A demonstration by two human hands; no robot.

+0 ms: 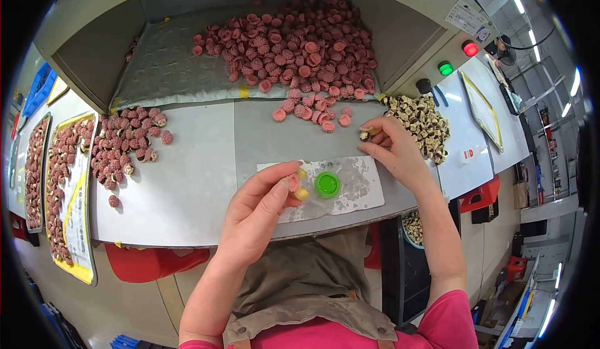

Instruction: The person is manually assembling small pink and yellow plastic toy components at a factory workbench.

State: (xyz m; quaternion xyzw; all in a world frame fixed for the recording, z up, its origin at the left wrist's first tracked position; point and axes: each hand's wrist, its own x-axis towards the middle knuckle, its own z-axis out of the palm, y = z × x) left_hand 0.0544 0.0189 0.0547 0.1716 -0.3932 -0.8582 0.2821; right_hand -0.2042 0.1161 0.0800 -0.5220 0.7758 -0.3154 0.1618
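Observation:
Between the thumb and fingers of my left hand is a pink raspberry-shaped shell; yellow covers sit on some of those fingertips. My right hand pinches a small dark-and-cream piece beside a heap of similar cream and dark brown pieces. A small round green container stands on a wet-stained white board between my hands. Beyond them, a large pile of hollow pink raspberry-shaped shells spills from a grey box-like housing onto the table.
At left lie raspberry-shaped pieces with dark and cream showing, next to filled trays. A red light and green light are on the housing. Red stools stand under the table; a bowl of cream-dark pieces is below right.

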